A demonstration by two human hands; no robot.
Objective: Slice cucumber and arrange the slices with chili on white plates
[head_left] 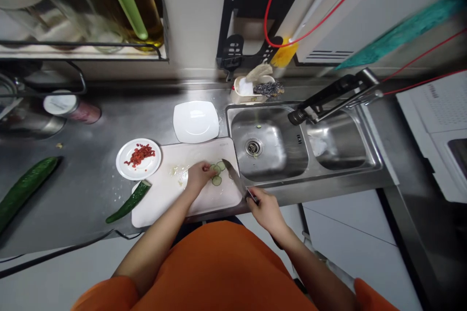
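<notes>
Over a white cutting board (160,206), my left hand (198,177) has its fingers pinched together at a few thin cucumber slices (216,181), apparently gripping one by its edge. My right hand (267,208) is wrapped round the handle of a kitchen knife (236,179). The blade points away to the upper left, and its tip lies beside the slices near the board's right end. A cut piece of cucumber (130,204) rests across the left edge of the board, cut end on it. Wet bits are scattered on the board left of my left hand.
Behind the board stand a bare white square plate (197,121) and a round plate (121,167) of chopped red pieces. A whole cucumber (27,187) lies far left. To the right is a double steel sink (270,155) with a black faucet (321,99); a sponge holder (251,97) sits behind it.
</notes>
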